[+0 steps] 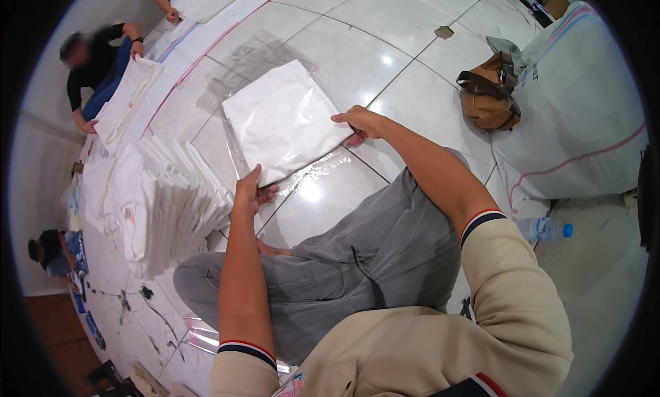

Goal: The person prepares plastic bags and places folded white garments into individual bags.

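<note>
My left hand point(251, 189) grips the near left corner of a folded white garment point(284, 115) in a clear plastic bag, with my thumb on top. On its right corner, my right hand point(359, 125) is closed round the edge, fingers partly hidden underneath. Further clear bags point(230, 81) lie on the floor beyond the garment. Left of my left hand stands a tall pile of folded white garments point(165, 204), leaning slightly.
A large white sack point(570, 108) stands at right, with a brown bag point(489, 105) against it and a water bottle point(548, 229) nearby. Two people point(93, 67) point(48, 252) work along the left; another person's hand point(172, 15) shows at top. I sit cross-legged on tiles point(375, 39).
</note>
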`<state>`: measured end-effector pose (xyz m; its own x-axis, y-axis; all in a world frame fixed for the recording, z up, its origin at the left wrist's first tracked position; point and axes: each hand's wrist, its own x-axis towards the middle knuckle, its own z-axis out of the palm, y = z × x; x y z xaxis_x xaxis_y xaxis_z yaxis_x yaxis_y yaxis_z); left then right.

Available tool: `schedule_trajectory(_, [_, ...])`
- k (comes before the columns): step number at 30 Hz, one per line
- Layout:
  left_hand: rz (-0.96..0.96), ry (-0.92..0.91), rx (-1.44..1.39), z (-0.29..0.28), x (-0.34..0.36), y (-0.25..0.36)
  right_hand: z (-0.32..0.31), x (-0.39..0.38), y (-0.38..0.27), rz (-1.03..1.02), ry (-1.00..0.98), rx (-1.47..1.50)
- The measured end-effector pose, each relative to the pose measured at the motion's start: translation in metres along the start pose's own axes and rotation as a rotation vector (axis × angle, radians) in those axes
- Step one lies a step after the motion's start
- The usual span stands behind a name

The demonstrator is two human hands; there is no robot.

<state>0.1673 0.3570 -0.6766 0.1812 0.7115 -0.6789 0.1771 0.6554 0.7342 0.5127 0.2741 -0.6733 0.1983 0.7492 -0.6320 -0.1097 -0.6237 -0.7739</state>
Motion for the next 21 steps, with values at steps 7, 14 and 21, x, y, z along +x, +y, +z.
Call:
schedule_trajectory(7, [-0.01,-0.064,0.293,0.005,0.0,-0.015,-0.001,-0.02,0.006,0.156,-0.155,-0.186])
schedule_trajectory(14, [0.119,0.081,0.229,0.009,0.022,-0.017,0.007,0.0,0.011,0.001,-0.007,-0.148])
schedule_trajectory(21, [0.124,0.092,0.062,0.012,0.024,-0.01,-0.006,0.008,0.011,-0.213,0.042,0.068])
